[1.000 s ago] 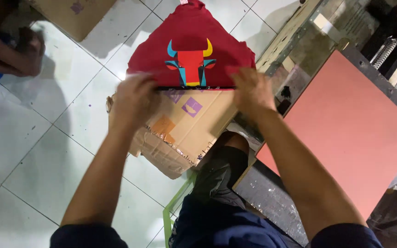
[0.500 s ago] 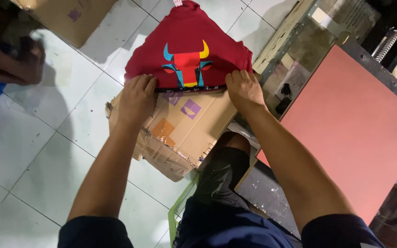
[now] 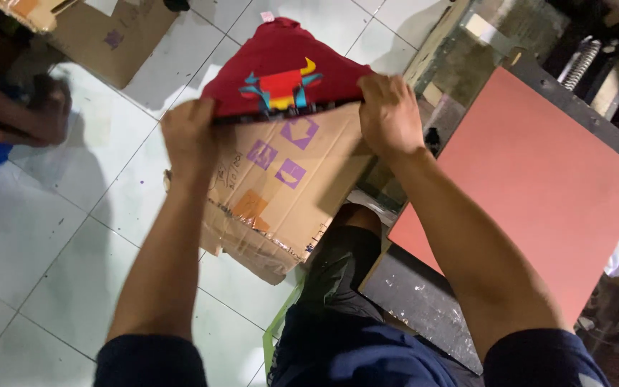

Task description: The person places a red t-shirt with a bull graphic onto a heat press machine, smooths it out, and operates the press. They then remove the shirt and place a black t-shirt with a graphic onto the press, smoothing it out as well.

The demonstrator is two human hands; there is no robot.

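Observation:
A dark red garment (image 3: pixel 281 54) with a printed bull head in red, yellow and blue lies on a flattened brown cardboard box (image 3: pixel 281 193) on the floor. My left hand (image 3: pixel 191 136) grips the garment's near edge at its left side. My right hand (image 3: pixel 388 115) grips the same edge at the right. The near part of the cloth is folded back between my hands, so the print is partly hidden and the cardboard below, with purple arrow marks, is bare.
A salmon-pink flat pad (image 3: pixel 539 186) on a dark metal frame stands to the right. Another person's arm and hand (image 3: pixel 34 118) reach in at the left. More cardboard (image 3: pixel 109 36) lies at the top left on the white tiled floor (image 3: pixel 51 244). My dark-trousered knee (image 3: pixel 342 265) is below.
Both hands have moved away from me with the garment's near edge, folding it back over the print. More of the cardboard shows. The view has shifted a little.

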